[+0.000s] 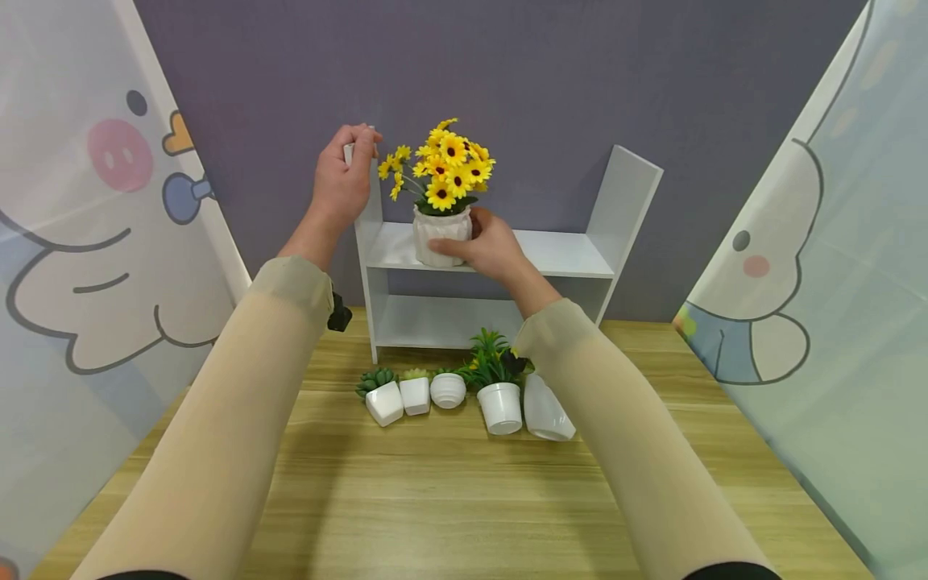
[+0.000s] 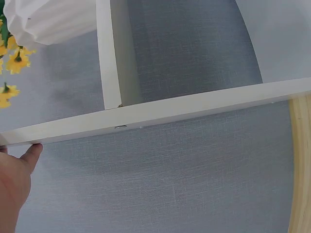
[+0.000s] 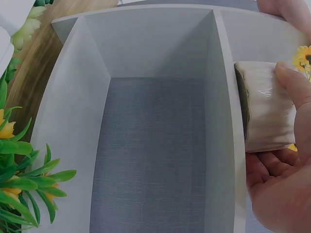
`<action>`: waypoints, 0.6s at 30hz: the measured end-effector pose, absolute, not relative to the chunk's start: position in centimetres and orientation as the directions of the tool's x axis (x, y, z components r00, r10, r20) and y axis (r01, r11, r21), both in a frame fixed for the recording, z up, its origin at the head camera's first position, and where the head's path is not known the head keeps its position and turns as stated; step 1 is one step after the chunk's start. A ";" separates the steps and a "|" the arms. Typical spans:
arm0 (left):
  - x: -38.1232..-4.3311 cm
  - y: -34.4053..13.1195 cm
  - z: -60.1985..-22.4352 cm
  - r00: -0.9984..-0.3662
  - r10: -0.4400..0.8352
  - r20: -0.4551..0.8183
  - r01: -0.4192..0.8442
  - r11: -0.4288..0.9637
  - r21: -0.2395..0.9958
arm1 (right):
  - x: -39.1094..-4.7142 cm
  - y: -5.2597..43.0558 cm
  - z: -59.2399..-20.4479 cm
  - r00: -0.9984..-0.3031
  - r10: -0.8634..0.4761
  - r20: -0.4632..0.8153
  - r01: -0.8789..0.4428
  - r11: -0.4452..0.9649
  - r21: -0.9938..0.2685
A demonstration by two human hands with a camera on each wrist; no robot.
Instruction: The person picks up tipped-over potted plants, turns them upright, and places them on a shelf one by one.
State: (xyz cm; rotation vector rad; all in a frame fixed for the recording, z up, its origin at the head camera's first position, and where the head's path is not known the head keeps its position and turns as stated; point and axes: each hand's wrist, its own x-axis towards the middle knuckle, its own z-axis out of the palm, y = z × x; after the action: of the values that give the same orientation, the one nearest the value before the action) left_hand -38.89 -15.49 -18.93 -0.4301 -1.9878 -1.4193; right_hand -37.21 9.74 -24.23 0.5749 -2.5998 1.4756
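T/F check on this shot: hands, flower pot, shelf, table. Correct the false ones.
1. The right hand holds a white flower pot with yellow flowers. True.
2. The left hand holds a second pot. False: it grips the left panel of the shelf.
3. The other white pots stand on the lower board. False: they are on the wooden table, in front of the shelf.
4. The wall behind the shelf is grey. True.
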 end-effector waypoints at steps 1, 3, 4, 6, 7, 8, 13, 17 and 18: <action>-38.9 -15.5 -18.9 -0.735 -0.100 0.670 0.601 0.360 0.713 | -37.3 9.7 -24.2 -0.926 -0.269 0.265 -0.366 0.464 -0.807; -38.9 -15.5 -18.9 -0.735 -0.096 0.671 0.602 0.361 0.712 | -37.4 9.5 -24.3 -0.929 -0.260 0.265 -0.361 0.466 -0.808; -38.9 -15.5 -18.9 -0.734 -0.096 0.673 0.606 0.357 0.711 | -37.5 9.3 -24.3 -0.929 -0.258 0.265 -0.359 0.463 -0.810; -38.9 -15.5 -18.8 -0.735 -0.093 0.672 0.606 0.353 0.712 | -37.7 9.0 -24.4 -0.932 -0.252 0.262 -0.353 0.460 -0.815; -38.9 -15.5 -18.8 -0.736 -0.091 0.670 0.606 0.352 0.713 | -37.7 8.8 -24.5 -0.933 -0.249 0.260 -0.350 0.458 -0.817; -38.9 -15.6 -18.8 -0.736 -0.089 0.671 0.608 0.349 0.713 | -37.8 8.6 -24.5 -0.933 -0.245 0.262 -0.349 0.456 -0.818; -38.9 -15.6 -18.9 -0.728 -0.093 0.680 0.618 0.342 0.708 | -38.1 7.6 -24.8 -0.938 -0.213 0.272 -0.342 0.459 -0.820; -39.0 -15.7 -18.9 -0.735 -0.095 0.671 0.606 0.353 0.713 | -38.4 6.8 -25.0 -0.949 -0.169 0.268 -0.317 0.475 -0.821; -39.0 -15.7 -18.9 -0.737 -0.092 0.669 0.603 0.356 0.714 | -38.4 6.7 -25.0 -0.951 -0.156 0.266 -0.308 0.479 -0.822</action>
State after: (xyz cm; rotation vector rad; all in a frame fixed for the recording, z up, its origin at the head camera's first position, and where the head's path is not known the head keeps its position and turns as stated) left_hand -39.04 -15.66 -18.86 -0.4426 -1.9925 -1.4237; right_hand -38.42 6.66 -25.03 0.4061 -2.5657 1.4736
